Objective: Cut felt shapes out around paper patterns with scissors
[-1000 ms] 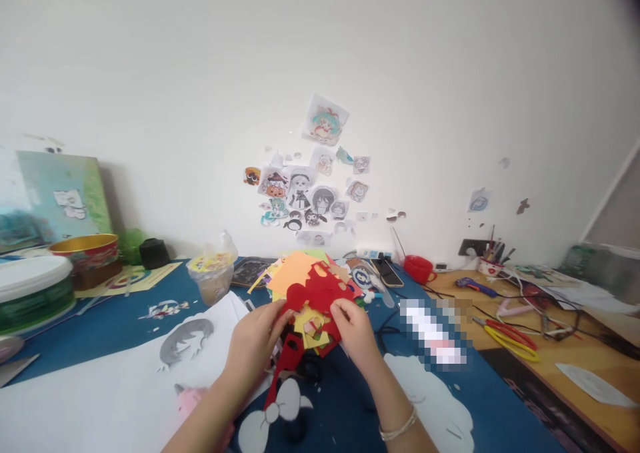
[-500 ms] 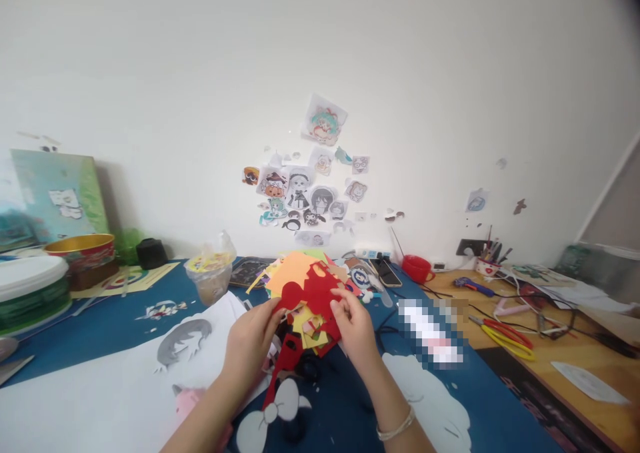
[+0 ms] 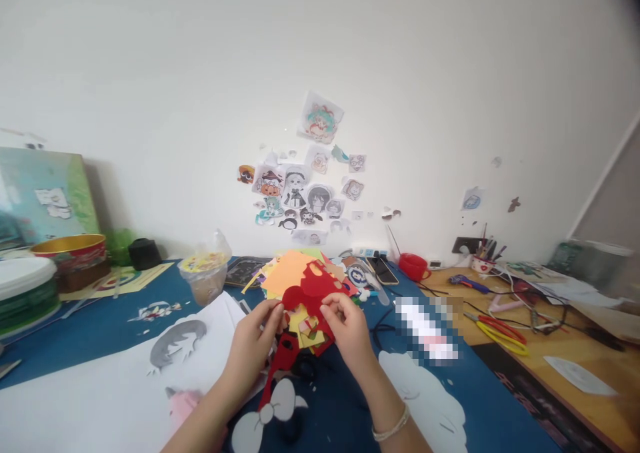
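Between both hands is a cut piece of red paper (image 3: 311,292) with holes and curved edges. My left hand (image 3: 260,333) pinches its left end between thumb and fingers. On the other side, my right hand (image 3: 344,320) is closed on its right part. Behind and below it spreads a pile of coloured paper scraps (image 3: 285,274), orange, yellow and green. A second red paper scrap (image 3: 284,356) lies under my left hand. Nearer to me are a white paper bow cutout (image 3: 267,413) and the dark handles of what look like scissors (image 3: 293,428), partly covered.
White paper with a grey hair drawing (image 3: 177,343) lies left, beside a pink object (image 3: 185,406). A lidded plastic cup (image 3: 204,280) stands behind. On the right are a white cloud-shaped cutout (image 3: 425,400), a red cup (image 3: 413,266), a phone (image 3: 383,271) and red-and-yellow-handled pliers (image 3: 500,333).
The red paper in my hands has been turned and lowered a little. My right hand has shifted slightly left, nearer to my left hand. The view has swung slightly right.
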Action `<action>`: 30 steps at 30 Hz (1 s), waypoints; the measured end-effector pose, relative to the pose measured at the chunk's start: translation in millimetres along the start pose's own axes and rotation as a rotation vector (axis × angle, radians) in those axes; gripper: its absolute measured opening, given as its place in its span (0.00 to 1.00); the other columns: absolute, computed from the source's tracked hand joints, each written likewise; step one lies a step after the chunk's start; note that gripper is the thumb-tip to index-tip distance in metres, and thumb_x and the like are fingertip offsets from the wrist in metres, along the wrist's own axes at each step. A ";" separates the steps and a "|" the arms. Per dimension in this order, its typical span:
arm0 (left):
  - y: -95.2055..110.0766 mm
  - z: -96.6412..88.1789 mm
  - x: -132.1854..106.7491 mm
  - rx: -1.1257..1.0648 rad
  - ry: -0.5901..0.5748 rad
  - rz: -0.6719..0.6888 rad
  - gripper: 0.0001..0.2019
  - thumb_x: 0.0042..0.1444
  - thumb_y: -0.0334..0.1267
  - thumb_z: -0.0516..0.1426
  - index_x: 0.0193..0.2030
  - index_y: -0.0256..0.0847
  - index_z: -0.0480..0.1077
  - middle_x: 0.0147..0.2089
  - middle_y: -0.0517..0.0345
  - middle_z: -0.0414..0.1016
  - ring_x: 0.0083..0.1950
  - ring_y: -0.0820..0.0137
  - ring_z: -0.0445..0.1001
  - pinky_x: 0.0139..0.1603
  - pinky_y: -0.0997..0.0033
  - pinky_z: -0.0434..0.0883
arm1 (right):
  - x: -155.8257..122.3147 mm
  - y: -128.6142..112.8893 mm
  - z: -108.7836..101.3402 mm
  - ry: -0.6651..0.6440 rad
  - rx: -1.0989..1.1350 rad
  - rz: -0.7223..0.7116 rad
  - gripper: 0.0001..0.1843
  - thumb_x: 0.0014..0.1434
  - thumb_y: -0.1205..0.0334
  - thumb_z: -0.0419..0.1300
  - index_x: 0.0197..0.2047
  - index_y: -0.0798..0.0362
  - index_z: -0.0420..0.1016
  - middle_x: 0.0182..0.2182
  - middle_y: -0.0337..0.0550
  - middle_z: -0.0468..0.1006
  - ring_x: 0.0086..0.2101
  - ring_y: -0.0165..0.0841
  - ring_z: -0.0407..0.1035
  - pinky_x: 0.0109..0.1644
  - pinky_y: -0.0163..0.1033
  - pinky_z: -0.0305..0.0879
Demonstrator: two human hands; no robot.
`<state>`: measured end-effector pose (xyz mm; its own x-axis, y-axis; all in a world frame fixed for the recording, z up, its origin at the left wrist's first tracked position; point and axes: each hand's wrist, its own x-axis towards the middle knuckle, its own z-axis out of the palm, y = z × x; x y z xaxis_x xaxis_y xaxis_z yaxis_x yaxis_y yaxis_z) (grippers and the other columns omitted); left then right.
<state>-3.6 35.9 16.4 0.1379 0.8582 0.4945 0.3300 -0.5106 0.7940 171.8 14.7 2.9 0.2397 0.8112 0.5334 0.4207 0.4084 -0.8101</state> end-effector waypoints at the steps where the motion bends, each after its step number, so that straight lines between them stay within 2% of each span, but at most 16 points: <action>1: 0.7 0.7 0.1 -0.020 -0.011 0.001 0.13 0.57 0.47 0.48 0.28 0.44 0.65 0.22 0.62 0.69 0.26 0.69 0.68 0.32 0.72 0.64 | -0.2 1.0 0.2 0.017 -0.006 0.000 0.09 0.54 0.56 0.56 0.30 0.54 0.68 0.19 0.34 0.64 0.21 0.28 0.59 0.25 0.32 0.55; 4: 0.4 1.5 0.7 -0.084 -0.018 -0.007 0.14 0.58 0.47 0.47 0.27 0.44 0.64 0.22 0.63 0.68 0.26 0.70 0.68 0.32 0.73 0.64 | -0.2 3.9 0.1 0.077 -0.013 -0.006 0.10 0.54 0.56 0.56 0.35 0.54 0.65 0.19 0.32 0.62 0.20 0.28 0.58 0.26 0.32 0.55; 7: -0.8 1.5 1.2 -0.102 -0.010 -0.015 0.14 0.58 0.47 0.47 0.26 0.44 0.63 0.21 0.64 0.67 0.26 0.70 0.67 0.32 0.73 0.63 | -0.2 4.5 -0.9 0.056 -0.035 -0.035 0.12 0.54 0.57 0.57 0.39 0.54 0.66 0.18 0.30 0.60 0.19 0.27 0.56 0.25 0.32 0.54; 10: -0.8 2.0 1.2 -0.110 -0.030 -0.014 0.14 0.58 0.47 0.48 0.27 0.44 0.63 0.21 0.64 0.67 0.26 0.70 0.67 0.33 0.72 0.63 | -0.8 1.6 -2.1 0.043 -0.075 -0.073 0.09 0.55 0.57 0.56 0.34 0.54 0.69 0.19 0.34 0.64 0.20 0.28 0.58 0.26 0.32 0.54; 13: 0.7 3.0 1.0 -0.106 -0.047 -0.017 0.14 0.58 0.47 0.48 0.26 0.44 0.63 0.21 0.64 0.67 0.26 0.70 0.67 0.33 0.73 0.63 | -1.9 -3.0 -3.3 0.056 -0.081 -0.088 0.10 0.57 0.58 0.54 0.28 0.54 0.68 0.20 0.37 0.67 0.22 0.29 0.60 0.28 0.33 0.54; 17: 2.7 3.0 0.8 -0.125 -0.054 -0.050 0.15 0.58 0.48 0.48 0.25 0.43 0.63 0.21 0.64 0.67 0.26 0.71 0.66 0.32 0.74 0.62 | -3.8 -6.3 -4.0 0.023 -0.039 -0.068 0.14 0.58 0.59 0.52 0.22 0.53 0.63 0.17 0.35 0.63 0.21 0.28 0.58 0.26 0.33 0.52; 20: 4.1 2.2 1.0 -0.155 -0.067 -0.077 0.16 0.57 0.49 0.48 0.24 0.43 0.63 0.21 0.64 0.67 0.27 0.71 0.67 0.33 0.74 0.62 | -4.0 -4.3 -2.9 -0.013 0.046 -0.032 0.16 0.61 0.58 0.48 0.23 0.53 0.62 0.15 0.33 0.61 0.18 0.27 0.57 0.24 0.32 0.53; 25: 7.4 1.1 1.2 -0.228 -0.065 -0.137 0.18 0.57 0.50 0.49 0.21 0.42 0.62 0.19 0.63 0.66 0.26 0.71 0.66 0.33 0.74 0.62 | -1.2 1.7 -0.5 0.016 0.173 0.028 0.18 0.65 0.54 0.41 0.32 0.54 0.64 0.15 0.31 0.59 0.17 0.27 0.55 0.22 0.31 0.52; 30: 8.7 1.1 2.7 -0.262 -0.057 -0.154 0.18 0.56 0.51 0.49 0.22 0.42 0.62 0.19 0.63 0.67 0.25 0.72 0.66 0.31 0.74 0.62 | -2.5 0.1 0.9 -0.026 0.239 0.052 0.18 0.62 0.51 0.46 0.31 0.54 0.67 0.16 0.32 0.59 0.19 0.27 0.55 0.24 0.32 0.53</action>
<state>0.6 33.8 24.3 0.1595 0.9243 0.3467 0.0996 -0.3644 0.9259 170.4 13.2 1.2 0.2322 0.8429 0.4855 0.1887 0.4506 -0.8726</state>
